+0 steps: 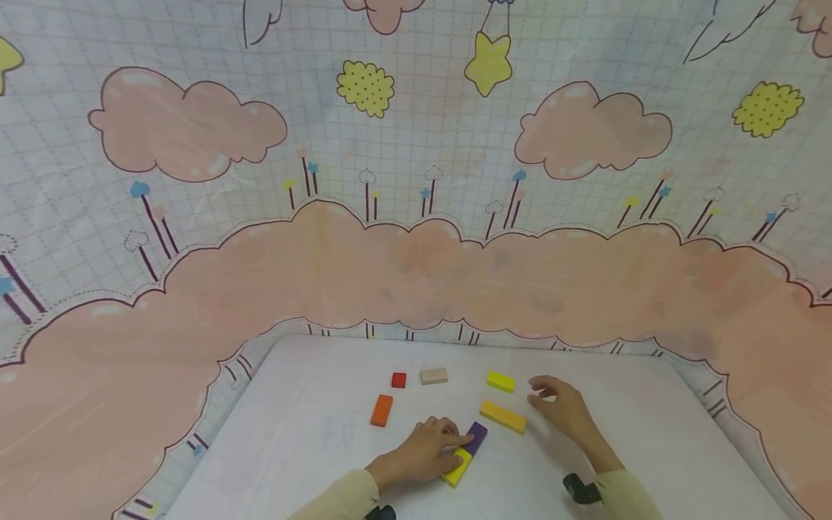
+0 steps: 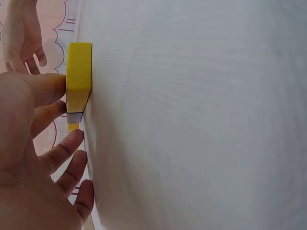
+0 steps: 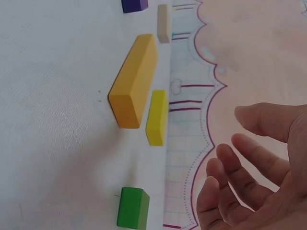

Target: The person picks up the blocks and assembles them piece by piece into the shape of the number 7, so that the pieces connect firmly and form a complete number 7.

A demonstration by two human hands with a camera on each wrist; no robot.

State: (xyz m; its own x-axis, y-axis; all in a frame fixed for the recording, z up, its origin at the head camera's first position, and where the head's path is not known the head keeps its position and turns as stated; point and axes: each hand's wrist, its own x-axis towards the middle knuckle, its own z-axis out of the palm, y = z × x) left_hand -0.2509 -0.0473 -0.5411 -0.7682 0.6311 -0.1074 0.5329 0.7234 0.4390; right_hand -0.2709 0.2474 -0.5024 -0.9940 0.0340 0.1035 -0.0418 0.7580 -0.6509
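A left hand [image 1: 425, 449] rests, fingers extended rather than wrapped round anything, on the near yellow block [image 1: 460, 473] and purple block [image 1: 477, 435], set end to end on a white desk [image 1: 292, 433]. The right hand [image 1: 567, 409], fingers loosely bent and holding nothing, hovers beside the far yellow block [image 1: 501, 382]. A long amber block [image 1: 503, 417] lies between the purple block and the right hand. Farther left are the orange block [image 1: 381, 410], red block [image 1: 399, 380] and beige block [image 1: 434, 375]; the green block [image 3: 131, 208] shows only in the right-wrist view. Behind is a cloud-print cloth [image 1: 416, 274]. In all, 8 blocks: 2 yellow, 1 each purple, amber, orange, red, beige and green.
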